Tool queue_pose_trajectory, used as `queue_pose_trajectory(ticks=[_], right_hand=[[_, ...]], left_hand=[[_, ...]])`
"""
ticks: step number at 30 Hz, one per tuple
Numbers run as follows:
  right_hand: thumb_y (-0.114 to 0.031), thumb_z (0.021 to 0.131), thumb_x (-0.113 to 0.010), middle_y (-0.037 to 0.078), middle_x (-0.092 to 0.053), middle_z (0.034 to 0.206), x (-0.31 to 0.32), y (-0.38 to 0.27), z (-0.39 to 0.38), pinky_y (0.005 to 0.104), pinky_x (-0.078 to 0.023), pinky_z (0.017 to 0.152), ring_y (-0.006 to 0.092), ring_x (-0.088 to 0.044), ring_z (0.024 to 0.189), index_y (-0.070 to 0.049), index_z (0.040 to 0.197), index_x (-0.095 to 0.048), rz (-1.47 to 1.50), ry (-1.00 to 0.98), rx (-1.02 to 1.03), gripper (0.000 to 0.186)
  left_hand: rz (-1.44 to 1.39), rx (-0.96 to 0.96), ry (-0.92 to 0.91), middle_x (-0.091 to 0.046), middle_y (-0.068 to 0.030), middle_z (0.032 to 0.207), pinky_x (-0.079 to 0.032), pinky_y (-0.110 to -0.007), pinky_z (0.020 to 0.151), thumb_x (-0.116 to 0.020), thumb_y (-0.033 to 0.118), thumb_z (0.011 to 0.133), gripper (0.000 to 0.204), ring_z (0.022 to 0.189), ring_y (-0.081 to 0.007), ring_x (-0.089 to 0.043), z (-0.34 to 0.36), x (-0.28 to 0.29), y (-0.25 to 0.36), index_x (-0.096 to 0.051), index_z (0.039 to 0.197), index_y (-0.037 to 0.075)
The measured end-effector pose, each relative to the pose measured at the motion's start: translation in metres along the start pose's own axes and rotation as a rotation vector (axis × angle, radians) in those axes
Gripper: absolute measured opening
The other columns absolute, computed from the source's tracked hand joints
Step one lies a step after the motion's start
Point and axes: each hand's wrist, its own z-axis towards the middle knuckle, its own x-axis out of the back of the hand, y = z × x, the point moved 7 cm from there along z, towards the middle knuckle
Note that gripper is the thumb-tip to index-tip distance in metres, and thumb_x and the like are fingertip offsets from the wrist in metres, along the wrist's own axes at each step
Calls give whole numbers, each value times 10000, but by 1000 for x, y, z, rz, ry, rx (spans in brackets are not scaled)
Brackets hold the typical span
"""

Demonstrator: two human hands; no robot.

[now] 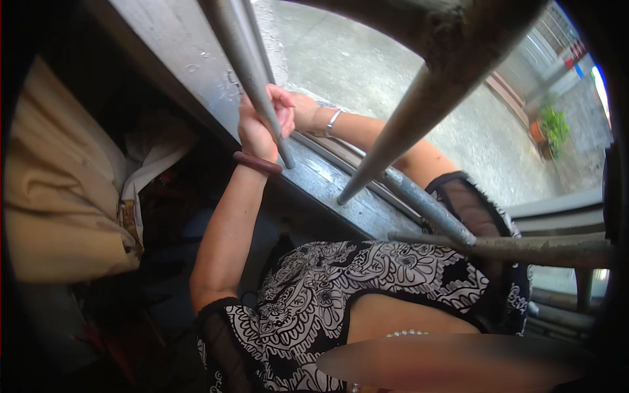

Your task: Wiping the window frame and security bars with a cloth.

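Note:
My left hand [257, 133], with a red-brown bangle [258, 163] at its wrist, is up against an upright grey metal bar [261, 98]. The bar crosses in front of the palm, and the curled fingers show on its right side; anything inside them is hidden. Outside the bars, my right arm bends round, a silver bracelet [333, 122] on its wrist. Close beside the left hand is my right hand [304, 111], its fingers hidden behind the bar and the left hand. Both hands are just above the metal window sill [314, 171].
A thick rusty bar [419, 118] slants across the opening, and a lower bar [429, 208] meets a horizontal rail [544, 250]. Beige cloth [62, 190] hangs at left over a dark interior. Outside lie concrete ground [354, 59] and a potted plant [552, 131].

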Motion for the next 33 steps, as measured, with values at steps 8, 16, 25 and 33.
queue_pose_trajectory(ticks=[8,16,25,33], right_hand=[[-111,819,-630,141,-656,963,34,-16,-21,394,-530,766,273,-667,886,-67,935,-704,192,-292,-62,145],[-95,711,-637,155,-660,889,57,-4,-122,459,-507,789,338,-644,880,-47,799,-701,170,-738,-87,119],[-233,825,-636,152,-685,1023,7,-16,9,412,-513,877,351,-647,1032,-76,1057,-657,243,-300,-197,281],[-193,777,-675,139,-684,962,0,17,-43,411,-515,820,328,-660,944,-86,971,-692,-15,-547,-36,223]], left_hand=[[-75,22,-25,-381,-4,558,-301,-257,430,-378,459,935,489,439,-127,-380,20,12,-7,-548,819,16],[-56,29,49,-384,-19,542,-293,-272,413,-361,474,956,517,420,-133,-378,13,-20,-12,-528,744,33],[-46,17,4,-363,3,543,-275,-251,407,-402,427,926,430,428,-117,-370,1,3,-8,-522,760,49],[-33,57,57,-380,-16,544,-278,-266,410,-424,376,916,391,421,-130,-367,30,20,-36,-529,743,42]])
